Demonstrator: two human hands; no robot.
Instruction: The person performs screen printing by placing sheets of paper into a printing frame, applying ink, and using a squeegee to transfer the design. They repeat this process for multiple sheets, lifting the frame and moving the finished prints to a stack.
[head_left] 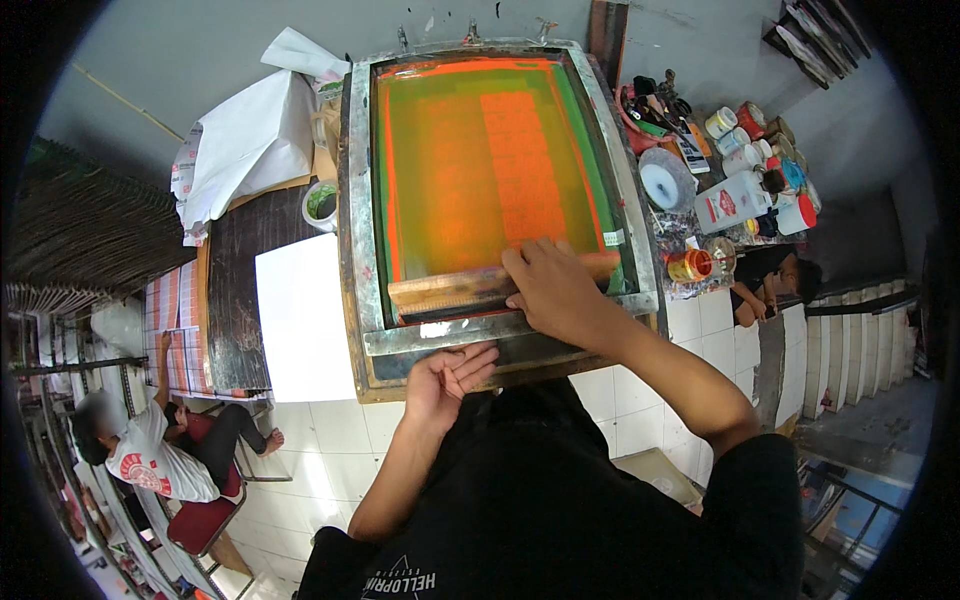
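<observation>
Screen printing frame (495, 170) dead centre up top, metal-edged, mesh green with orange ink all over. Right hand (555, 290) clamped down on the wooden squeegee (470, 290), lying across the near end of the mesh, a bit below mid-frame. Left hand (448, 378) just under that, palm up, fingers loosely curled and empty, touching the near edge of the frame. White sheet (300, 315) flat on the dark table (235, 300) left of the frame. Jars and bottles (750, 170) crowded upper right. Seated person (160, 450) way down lower left.
</observation>
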